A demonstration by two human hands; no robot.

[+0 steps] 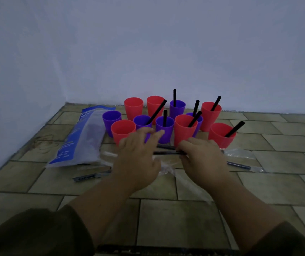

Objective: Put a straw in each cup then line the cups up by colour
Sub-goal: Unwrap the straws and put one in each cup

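Observation:
Several red and purple cups stand clustered on the tiled floor near the wall. Black straws stick out of most of them, such as the red cup (221,134) at the right and the purple cup (164,128) in the middle. The front left red cup (123,130), the back left red cup (133,107) and the left purple cup (111,119) hold no straw. My right hand (202,158) pinches one end of a black straw (168,153) lying level in front of the cups. My left hand (138,154) hovers over its other end with fingers spread.
A blue and clear plastic bag (82,137) lies to the left of the cups. Clear wrappers (240,153) and wrapped straws (240,165) are scattered on the floor around my hands. A white wall stands behind and to the left.

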